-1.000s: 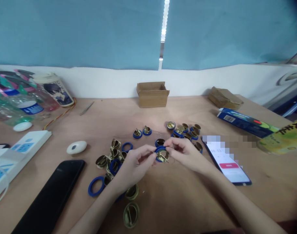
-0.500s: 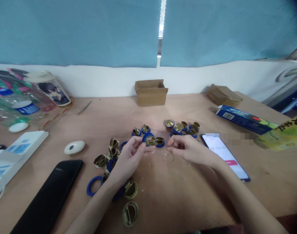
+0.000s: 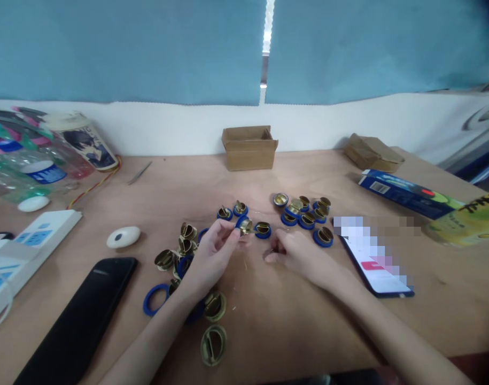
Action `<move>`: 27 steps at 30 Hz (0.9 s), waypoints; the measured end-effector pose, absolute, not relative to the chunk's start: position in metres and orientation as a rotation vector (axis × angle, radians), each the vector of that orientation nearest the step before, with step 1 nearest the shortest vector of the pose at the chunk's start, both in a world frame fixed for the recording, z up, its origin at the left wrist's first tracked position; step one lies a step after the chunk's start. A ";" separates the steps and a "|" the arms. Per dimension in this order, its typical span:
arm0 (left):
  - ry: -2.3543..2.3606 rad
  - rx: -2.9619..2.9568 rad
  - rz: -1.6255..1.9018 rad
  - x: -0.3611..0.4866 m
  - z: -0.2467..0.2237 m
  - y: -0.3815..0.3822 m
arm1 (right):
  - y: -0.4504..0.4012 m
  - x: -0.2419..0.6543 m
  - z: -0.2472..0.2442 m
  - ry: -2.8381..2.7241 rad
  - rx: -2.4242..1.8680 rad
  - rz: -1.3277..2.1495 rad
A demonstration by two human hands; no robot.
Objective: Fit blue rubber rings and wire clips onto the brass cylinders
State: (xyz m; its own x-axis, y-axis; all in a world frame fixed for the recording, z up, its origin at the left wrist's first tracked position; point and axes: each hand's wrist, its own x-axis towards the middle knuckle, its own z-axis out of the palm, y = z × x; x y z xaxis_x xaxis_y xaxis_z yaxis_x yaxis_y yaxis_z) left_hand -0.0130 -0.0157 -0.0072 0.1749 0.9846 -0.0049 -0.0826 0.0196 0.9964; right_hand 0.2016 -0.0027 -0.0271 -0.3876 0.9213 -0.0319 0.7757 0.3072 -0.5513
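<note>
Smooth tan tabletop (image 3: 284,331); rectangular cardboard box (image 3: 250,158) set at back, open-topped, contents hidden. Right hand (image 3: 302,256): fingers curled nearly together, whether anything is held can't be told. Left hand (image 3: 212,250): fingertips nearly together, blue-ringed brass-coloured disc (image 3: 245,227) pinched there, just left of a similar piece (image 3: 262,229) on the tabletop.

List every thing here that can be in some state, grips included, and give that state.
Left grip: closed, pinching the badge
Badge: held, blue ring on gold part, seating unclear
Right grip: fingers curled, contents unclear
Loose ring: lying flat, no gold part inside
Box: upright, top open
Lit phone: screen on
Tweezers: lying down, tips too small to judge
Blue carton: lying down
</note>
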 end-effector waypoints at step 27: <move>1.111 2.030 1.424 -0.010 -0.023 -0.026 | -0.005 0.207 0.020 -1.494 -0.999 1.583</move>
